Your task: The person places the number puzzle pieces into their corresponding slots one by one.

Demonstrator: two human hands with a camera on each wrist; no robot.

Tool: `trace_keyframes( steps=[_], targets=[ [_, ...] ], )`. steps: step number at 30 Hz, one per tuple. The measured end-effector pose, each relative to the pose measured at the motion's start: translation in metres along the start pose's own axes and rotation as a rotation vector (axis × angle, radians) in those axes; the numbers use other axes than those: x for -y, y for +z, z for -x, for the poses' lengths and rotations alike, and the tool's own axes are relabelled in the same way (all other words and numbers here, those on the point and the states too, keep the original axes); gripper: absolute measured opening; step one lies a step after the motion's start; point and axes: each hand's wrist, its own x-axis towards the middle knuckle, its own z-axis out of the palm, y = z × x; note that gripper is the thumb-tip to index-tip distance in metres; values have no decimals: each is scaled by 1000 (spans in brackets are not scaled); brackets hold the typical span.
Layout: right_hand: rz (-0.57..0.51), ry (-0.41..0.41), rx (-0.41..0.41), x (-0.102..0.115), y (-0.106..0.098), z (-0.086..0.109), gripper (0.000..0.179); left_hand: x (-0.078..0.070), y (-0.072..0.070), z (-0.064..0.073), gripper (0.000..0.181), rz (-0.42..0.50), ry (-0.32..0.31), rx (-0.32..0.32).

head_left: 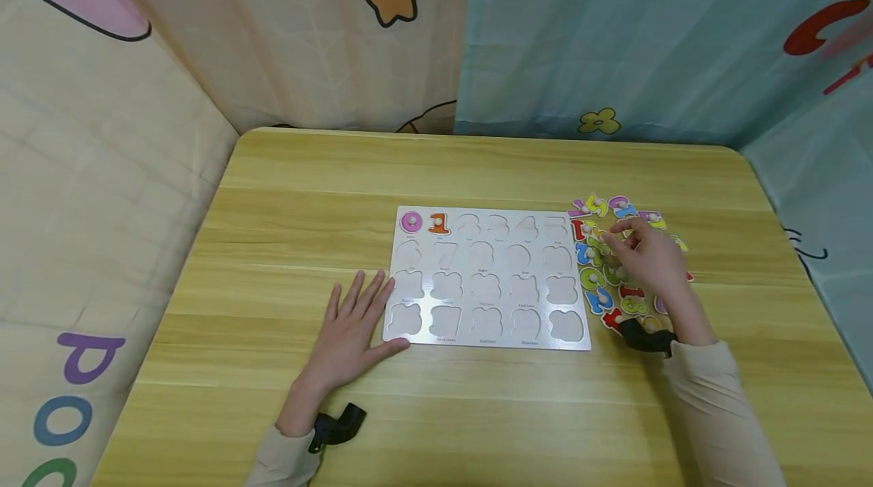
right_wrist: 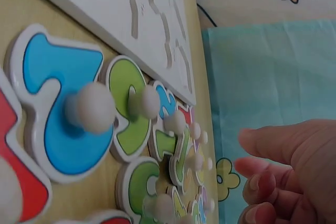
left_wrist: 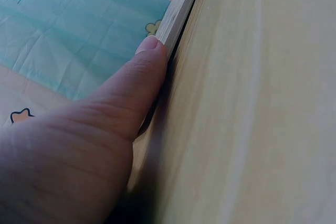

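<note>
Blue, green and red number pieces (head_left: 599, 300) beneath and beside the right hand (head_left: 649, 261), loosely bent, thumb and forefinger slightly apart on nothing. Best to pinch one knob (right_wrist: 97, 107) squarely and lift straight, clear of neighbours. Between the hands, the white board (head_left: 503, 273), touched at its edge by the flat, spread left hand (head_left: 346, 343); below all, the counter (head_left: 477, 411).

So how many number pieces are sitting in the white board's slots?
2: the pink 0 and the orange 1, side by side at the left end of the white board's top row. None look hidden.
</note>
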Motion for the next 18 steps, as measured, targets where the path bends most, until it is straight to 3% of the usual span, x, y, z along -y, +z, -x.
trace_keyframes(
  steps=[6,18],
  targets=[
    [7,19,-57,-20,-13,3,36,1,2,-1,92,-12,10,-5],
    [35,160,-73,-45,-38,16,47,4,6,-2,92,-15,3,0]
  ],
)
